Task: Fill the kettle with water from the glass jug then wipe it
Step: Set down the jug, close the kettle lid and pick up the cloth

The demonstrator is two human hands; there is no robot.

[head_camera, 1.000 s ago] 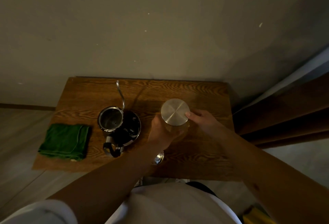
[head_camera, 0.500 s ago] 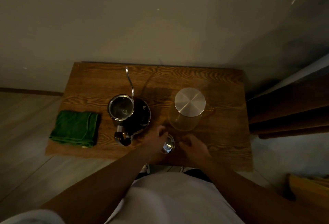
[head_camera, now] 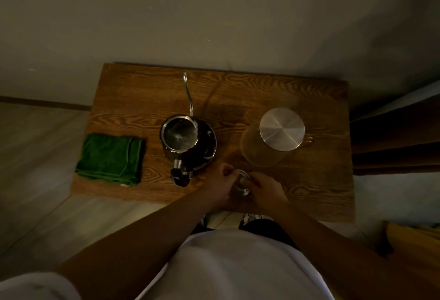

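Note:
A dark gooseneck kettle point(head_camera: 181, 135) stands uncovered at the middle of the wooden table point(head_camera: 309, 180), its thin spout point(head_camera: 189, 95) pointing to the wall and its handle toward me. To its right stands the glass jug point(head_camera: 257, 154), topped by a round metal lid point(head_camera: 282, 129). A folded green cloth point(head_camera: 110, 158) lies at the table's left end. Near the front edge, a small round shiny lid point(head_camera: 241, 180) sits between my hands. My left hand point(head_camera: 220, 183) grips its left side and my right hand point(head_camera: 265, 189) its right side.
The table stands against a plain wall. Pale floor lies to the left and in front. Dark wooden furniture point(head_camera: 392, 137) runs close along the table's right end. Something yellow point(head_camera: 414, 240) sits on the floor at the lower right.
Both hands have let go of the glass jug and come back to the front edge, closing on the small shiny lid. The jug stays where it was.

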